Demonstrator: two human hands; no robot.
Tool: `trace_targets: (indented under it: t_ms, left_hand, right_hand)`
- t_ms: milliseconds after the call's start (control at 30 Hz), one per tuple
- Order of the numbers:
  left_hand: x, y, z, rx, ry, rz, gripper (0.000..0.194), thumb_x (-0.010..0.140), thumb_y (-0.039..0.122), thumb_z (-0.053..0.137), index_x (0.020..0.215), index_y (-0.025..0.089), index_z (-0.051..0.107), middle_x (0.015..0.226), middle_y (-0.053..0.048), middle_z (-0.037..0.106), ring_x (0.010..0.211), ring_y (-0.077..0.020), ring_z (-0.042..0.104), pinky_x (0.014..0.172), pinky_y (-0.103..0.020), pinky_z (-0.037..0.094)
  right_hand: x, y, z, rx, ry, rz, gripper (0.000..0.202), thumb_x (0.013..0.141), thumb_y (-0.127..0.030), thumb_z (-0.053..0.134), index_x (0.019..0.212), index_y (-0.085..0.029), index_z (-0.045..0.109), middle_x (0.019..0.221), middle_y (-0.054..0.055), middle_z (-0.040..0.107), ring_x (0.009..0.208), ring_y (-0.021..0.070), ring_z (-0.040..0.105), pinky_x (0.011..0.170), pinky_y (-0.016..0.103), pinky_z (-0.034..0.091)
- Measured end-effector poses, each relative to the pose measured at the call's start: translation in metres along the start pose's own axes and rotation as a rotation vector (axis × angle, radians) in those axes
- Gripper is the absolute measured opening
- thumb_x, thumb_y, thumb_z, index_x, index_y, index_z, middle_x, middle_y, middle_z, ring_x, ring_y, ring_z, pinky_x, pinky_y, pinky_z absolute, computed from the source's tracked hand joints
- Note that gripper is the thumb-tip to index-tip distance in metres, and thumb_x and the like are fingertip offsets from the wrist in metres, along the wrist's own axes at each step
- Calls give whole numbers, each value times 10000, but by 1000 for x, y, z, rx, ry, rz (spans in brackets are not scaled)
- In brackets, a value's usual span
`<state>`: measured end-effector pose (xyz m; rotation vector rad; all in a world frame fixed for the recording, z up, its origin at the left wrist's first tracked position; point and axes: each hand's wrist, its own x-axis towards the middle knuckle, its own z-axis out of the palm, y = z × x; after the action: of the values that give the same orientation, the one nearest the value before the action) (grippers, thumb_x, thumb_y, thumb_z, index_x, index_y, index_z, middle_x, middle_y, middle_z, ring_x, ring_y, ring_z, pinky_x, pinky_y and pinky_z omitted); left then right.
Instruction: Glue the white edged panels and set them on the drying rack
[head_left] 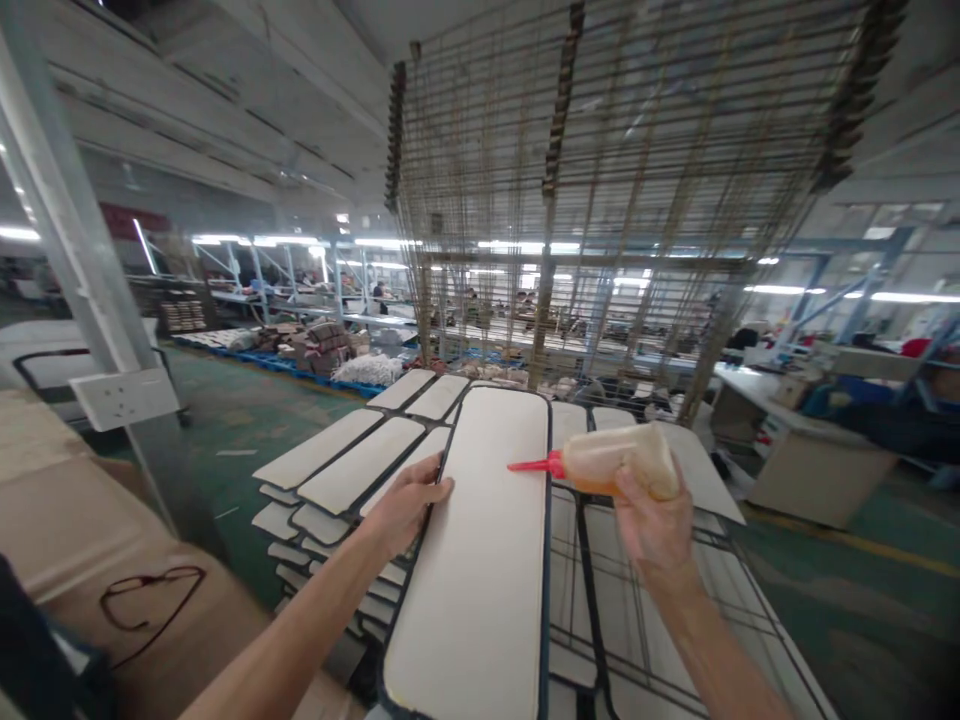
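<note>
A long white panel [480,560] with rounded corners and a dark edge lies in front of me, raised over a stack of similar pieces. My left hand [411,505] grips its left edge, thumb on top and fingers partly hidden beneath. My right hand [656,515] is wrapped around a translucent squeeze bottle [600,458] with amber liquid inside. The bottle is tipped on its side, and its red nozzle [536,465] points left above the panel's right half. Whether the tip touches the surface, I cannot tell.
Stacked white panels [360,465] lie around and below the work piece. A tall wire rack [547,200] rises behind. At left stand a metal post with a socket [124,398] and a brown surface holding eyeglasses [154,590]. A sewing table [810,440] is at right.
</note>
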<state>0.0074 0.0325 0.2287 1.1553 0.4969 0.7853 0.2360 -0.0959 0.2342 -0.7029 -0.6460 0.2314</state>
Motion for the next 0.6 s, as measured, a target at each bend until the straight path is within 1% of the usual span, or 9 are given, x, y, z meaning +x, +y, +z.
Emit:
trace_targets:
  t_ms: [133,200,267,300,367,433,500,567,600]
  left_hand:
    - [13,-3,14,-14,28,-42,383,512,120,793,877,133,680,716,-34,716,678,-180,654,585,-227,471]
    - [23,-4,19,-13,80,-54,388,509,89,786,879,131,678,675,-25,706,611,-156,633,568,-223,468]
    - [32,-5,23,-5,137,-60,402,526,62,770,910,135,674,643,-13,695,574,-136,615,559,-212,462]
    - [35,-6,25,0,159,-67,414,534,50,764,928,136,670,634,-9,691,573,-134,614,558,-208,460]
    - [40,-7,31,10,172,-95,449,540,34,757,966,135,660,643,-12,692,600,-142,626,570,-210,464]
    - [42,-9,41,17,161,-121,483,537,24,757,996,132,657,680,-21,703,627,-146,636,588,-211,469]
    - [42,-9,51,19,104,-130,492,545,38,756,1018,135,659,728,-29,716,650,-147,642,608,-212,475]
    - [42,-7,59,14,44,-104,479,551,62,759,1014,141,667,749,-29,722,664,-150,647,615,-212,476]
    - [42,-6,62,13,25,-84,474,549,69,762,1009,140,670,749,-29,723,671,-153,649,616,-212,476]
  right_hand:
    - [-33,-2,-36,-34,-38,102,538,552,-221,820,1059,-231,638,891,14,684,767,135,624,715,235,511]
    - [-51,-5,-52,-87,-135,180,551,569,-210,811,1089,-235,631,919,33,689,792,148,633,703,230,516]
    - [-56,-11,-59,-119,-210,212,560,566,-190,809,1095,-241,631,942,40,690,810,158,636,697,234,520]
    - [-50,-16,-58,-109,-207,188,551,554,-178,811,1074,-235,639,925,37,691,794,159,637,686,238,523]
    - [-21,-24,-49,-35,-100,61,498,519,-164,820,989,-209,662,825,19,684,719,150,627,655,249,525]
    - [23,-28,-35,16,-37,-16,492,507,-224,824,966,-230,648,823,-17,668,738,147,616,749,304,522]
    - [63,-27,-24,44,-2,-79,527,461,-241,837,946,-244,630,884,-34,656,822,153,608,857,345,484]
    - [83,-23,-20,53,14,-110,547,432,-232,844,930,-256,617,892,-56,642,841,142,597,890,341,462]
    - [81,-21,-22,49,6,-104,543,440,-225,842,933,-258,617,885,-59,641,828,136,597,877,331,467]
